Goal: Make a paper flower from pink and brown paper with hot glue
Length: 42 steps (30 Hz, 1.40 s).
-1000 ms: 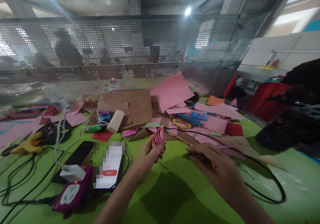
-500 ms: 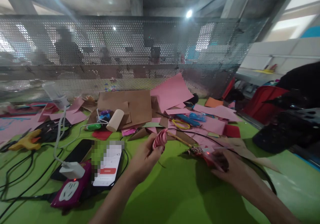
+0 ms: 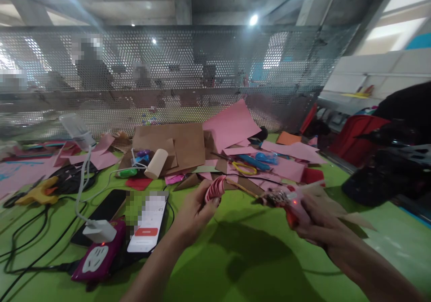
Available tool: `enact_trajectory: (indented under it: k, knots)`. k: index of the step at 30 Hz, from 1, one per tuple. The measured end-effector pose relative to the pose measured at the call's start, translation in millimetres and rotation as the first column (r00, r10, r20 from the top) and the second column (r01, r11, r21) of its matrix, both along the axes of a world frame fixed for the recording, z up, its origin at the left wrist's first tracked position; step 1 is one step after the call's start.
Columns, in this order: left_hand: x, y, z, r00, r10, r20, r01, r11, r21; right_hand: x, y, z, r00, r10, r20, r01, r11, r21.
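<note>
My left hand point(image 3: 198, 207) is closed round a small pink layered paper piece point(image 3: 215, 189), its edges curling in stacked folds. A thin tan stick point(image 3: 240, 187) slants from beside that piece towards the right. My right hand point(image 3: 319, 223) grips a hot glue gun point(image 3: 298, 203) with a small red light lit on its body. The gun's nozzle end, covered in dark and whitish residue, points left towards the pink paper and lies near the stick. Whether nozzle and stick touch, I cannot tell.
Pink paper sheets point(image 3: 232, 124), brown card point(image 3: 185, 142) and yellow-handled scissors point(image 3: 244, 167) lie behind my hands. On the left are a lit phone point(image 3: 148, 225), a purple power strip point(image 3: 97, 259) with a white plug, cables and a yellow tool point(image 3: 38, 192). A perforated metal screen point(image 3: 168, 77) stands behind.
My right hand has raised the glue gun from the table, bringing its nozzle into line with the stick. My left hand holds the pink paper in nearly the same place.
</note>
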<state>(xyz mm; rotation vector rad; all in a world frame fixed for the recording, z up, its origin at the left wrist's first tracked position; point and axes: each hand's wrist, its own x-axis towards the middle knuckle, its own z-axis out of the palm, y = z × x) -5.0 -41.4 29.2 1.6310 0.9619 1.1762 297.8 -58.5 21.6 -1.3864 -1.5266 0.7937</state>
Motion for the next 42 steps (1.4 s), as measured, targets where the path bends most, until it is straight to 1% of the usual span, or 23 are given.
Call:
enact_trajectory:
  k: [1, 2, 3, 5, 7, 8, 13, 17, 22, 26, 33, 35, 39, 42]
  knots:
    - [0, 0, 0.3, 1.000, 0.002, 0.002, -0.002, 1.000, -0.003, -4, -1, 3.1, 0.993, -0.011, -0.122, -0.001, 0.996, -0.094]
    - [0, 0, 0.8, 1.000, 0.005, 0.002, -0.005, 1.000, -0.003, -9, -3, 6.7, 0.972, -0.010, -0.234, -0.037, 0.980, -0.197]
    - [1, 0, 1.5, 1.000, 0.011, -0.002, -0.011, 1.000, 0.000, -14, -4, 10.7, 0.948, 0.011, -0.318, -0.100, 0.959, -0.265]
    - [1, 1, 2.9, 1.000, 0.025, -0.011, -0.025, 1.000, 0.005, -22, -6, 18.6, 0.917, 0.104, -0.384, -0.231, 0.925, -0.301]
    - [1, 1, 3.9, 0.999, 0.035, -0.018, -0.035, 0.999, 0.010, -28, -7, 25.0, 0.920, 0.182, -0.346, -0.296, 0.902, -0.313]
    - [1, 2, 4.0, 0.999, 0.038, -0.019, -0.038, 0.999, 0.013, -31, -7, 27.2, 0.931, 0.197, -0.309, -0.297, 0.899, -0.321]
    - [-1, 4, -0.9, 0.997, 0.066, -0.028, -0.066, 0.998, 0.000, -42, -6, 33.3, 0.965, 0.199, -0.169, -0.243, 0.922, -0.302]
    - [-2, 7, -6.7, 0.995, 0.094, -0.017, -0.094, 0.995, -0.025, -53, -6, 37.4, 0.972, 0.217, -0.087, -0.233, 0.930, -0.285]
    - [-1, 8, -8.5, 0.996, 0.091, -0.004, -0.091, 0.996, -0.024, -60, -5, 37.7, 0.964, 0.253, -0.081, -0.265, 0.944, -0.198]
    - [-1, 8, -7.3, 0.996, 0.094, -0.010, -0.094, 0.995, -0.015, -62, -4, 38.3, 0.966, 0.258, -0.025, -0.258, 0.950, -0.177]
    - [-2, 7, -8.7, 0.996, 0.089, -0.025, -0.089, 0.996, -0.016, -73, -8, 51.3, 0.967, 0.248, 0.051, -0.243, 0.965, -0.097]
    - [-2, 7, -8.8, 0.996, 0.083, -0.031, -0.083, 0.996, -0.014, -75, -9, 52.3, 0.968, 0.240, 0.072, -0.233, 0.968, -0.093]
    - [-3, 7, -8.4, 0.995, 0.093, -0.039, -0.094, 0.995, -0.026, -75, -8, 51.2, 0.959, 0.257, 0.116, -0.244, 0.963, -0.117]
    - [-3, 7, -9.7, 0.995, 0.094, -0.038, -0.095, 0.995, -0.025, -76, -7, 53.5, 0.951, 0.278, 0.135, -0.263, 0.958, -0.117]
